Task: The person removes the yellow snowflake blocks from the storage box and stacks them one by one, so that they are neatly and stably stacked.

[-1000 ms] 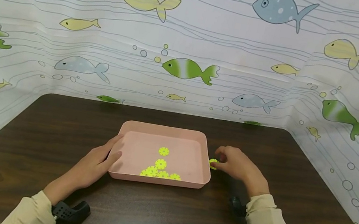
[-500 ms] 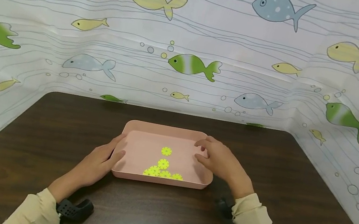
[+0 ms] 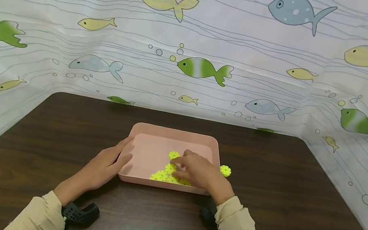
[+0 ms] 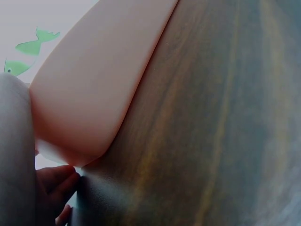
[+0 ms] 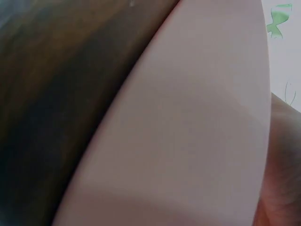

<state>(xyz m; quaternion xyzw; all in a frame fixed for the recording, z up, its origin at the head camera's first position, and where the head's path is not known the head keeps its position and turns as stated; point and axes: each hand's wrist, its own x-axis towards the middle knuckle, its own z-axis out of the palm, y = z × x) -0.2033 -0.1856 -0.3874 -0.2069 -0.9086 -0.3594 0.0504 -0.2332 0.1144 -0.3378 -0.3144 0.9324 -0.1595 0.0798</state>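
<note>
A pink tray [image 3: 173,132] sits mid-table with several yellow gear-shaped discs [image 3: 160,176] piled at its near side. One more yellow disc [image 3: 225,171] lies on the table just right of the tray. My left hand [image 3: 122,151] rests against the tray's left rim with fairly straight fingers. My right hand [image 3: 180,167] reaches into the tray, its bent fingers down on the disc pile; whether it pinches one is hidden. The left wrist view shows the tray wall [image 4: 94,94] close up beside my fingers [image 4: 52,184]. The right wrist view is filled by the tray wall [image 5: 188,132].
The dark wooden table [image 3: 281,214] is enclosed at the back and both sides by a white fish-patterned screen [image 3: 198,31]. Black wrist-camera mounts [image 3: 79,213] sit by my cuffs.
My right hand left the spot beside the tray's right wall and moved left into the tray onto the disc pile. One disc now lies uncovered on the table. My left hand stayed.
</note>
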